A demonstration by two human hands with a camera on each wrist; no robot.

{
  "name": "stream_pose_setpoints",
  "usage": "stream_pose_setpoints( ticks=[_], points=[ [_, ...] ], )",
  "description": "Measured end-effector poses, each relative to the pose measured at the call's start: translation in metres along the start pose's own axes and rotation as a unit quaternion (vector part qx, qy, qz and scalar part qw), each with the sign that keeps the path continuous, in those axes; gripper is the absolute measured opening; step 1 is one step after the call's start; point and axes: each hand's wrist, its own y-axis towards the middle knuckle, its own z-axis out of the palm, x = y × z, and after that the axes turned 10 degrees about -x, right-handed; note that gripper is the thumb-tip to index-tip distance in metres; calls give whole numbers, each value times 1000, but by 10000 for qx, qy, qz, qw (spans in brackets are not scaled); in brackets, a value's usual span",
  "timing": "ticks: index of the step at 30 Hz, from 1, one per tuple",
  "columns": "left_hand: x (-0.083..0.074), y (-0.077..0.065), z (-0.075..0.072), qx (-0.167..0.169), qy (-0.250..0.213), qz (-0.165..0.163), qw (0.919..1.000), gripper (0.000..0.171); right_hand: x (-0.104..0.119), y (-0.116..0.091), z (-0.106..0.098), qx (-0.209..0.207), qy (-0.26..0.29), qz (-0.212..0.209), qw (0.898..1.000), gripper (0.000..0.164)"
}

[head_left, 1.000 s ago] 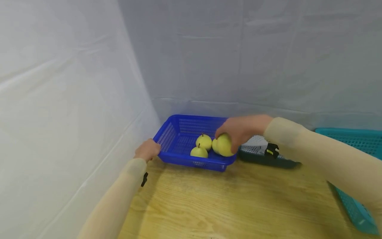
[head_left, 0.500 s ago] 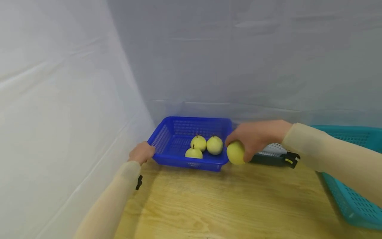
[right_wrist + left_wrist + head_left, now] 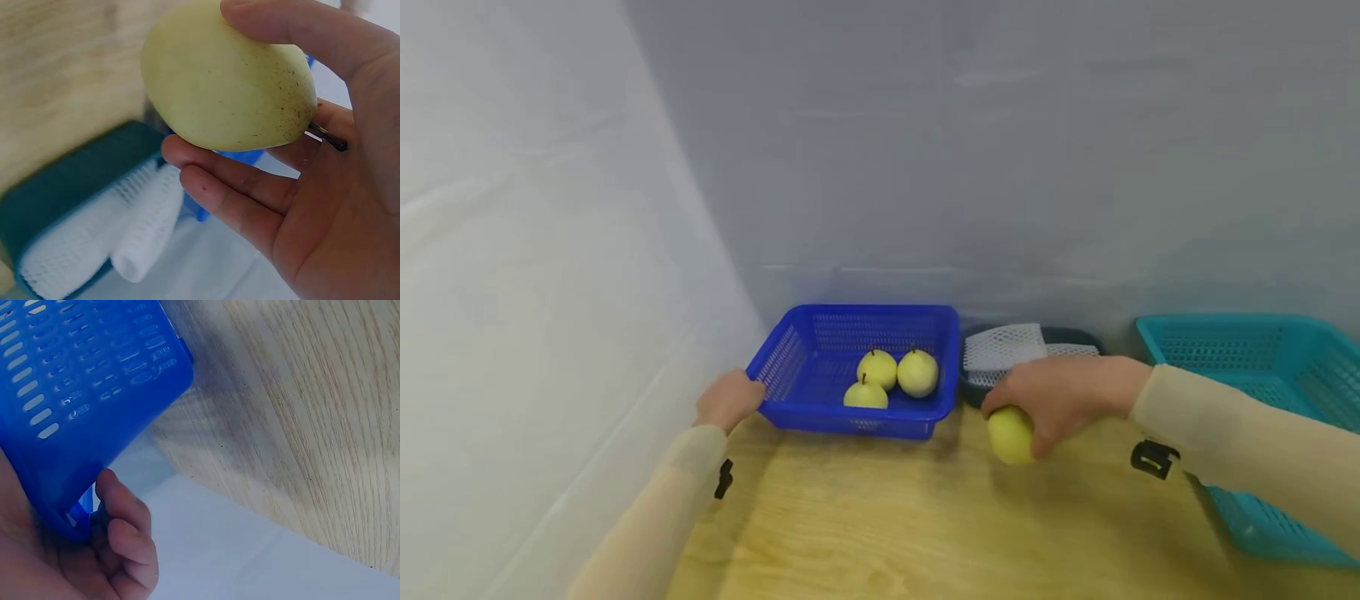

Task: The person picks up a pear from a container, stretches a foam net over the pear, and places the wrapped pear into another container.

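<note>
My right hand (image 3: 1060, 400) grips a yellow-green pear (image 3: 1011, 435) over the wooden table, just in front of the dark green basket. In the right wrist view the pear (image 3: 228, 78) sits between thumb and fingers, its dark stem pointing toward the palm. My left hand (image 3: 730, 400) holds the left rim of a blue basket (image 3: 850, 422); in the left wrist view its fingers (image 3: 128, 515) curl round the rim's corner. Three more pears lie together in the blue basket's right half, among them a pear (image 3: 917, 373) nearest the right wall.
A dark green basket (image 3: 972, 395) with white foam net sleeves (image 3: 1003, 346) stands right of the blue one. At the right is a large teal basket (image 3: 1225, 323), partly behind my right forearm. White sheeting (image 3: 850, 167) rises behind and at the left of the wooden table (image 3: 850, 517).
My right hand has lifted the pear out of the blue basket and carried it right and toward me. The left hand keeps its hold on the rim. The head view has turned rightward.
</note>
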Motion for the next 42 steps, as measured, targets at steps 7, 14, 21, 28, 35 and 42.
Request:
stream_pose_setpoints(
  ticks=[7,14,21,28,35,42],
  points=[
    [-2,1,-3,-91,72,-45,9999,23,1,-9,25,-10,-85,-84,9999,55],
    [-4,-2,-3,2,-14,-77,10000,21,-2,-12,42,51,151,19,9999,50],
    [-1,0,-1,2,102,-39,9999,22,-2,-11,54,70,-21,80,9999,53],
    [-1,0,-5,-6,151,44,9999,20,0,-6,66,-72,-404,-32,9992,45],
    [1,-1,-6,93,90,12,9999,22,2,-1,70,-74,-429,92,9990,50],
    [-1,3,-7,119,187,5,9998,21,3,-5,71,-84,-401,267,9988,58]
  ],
)
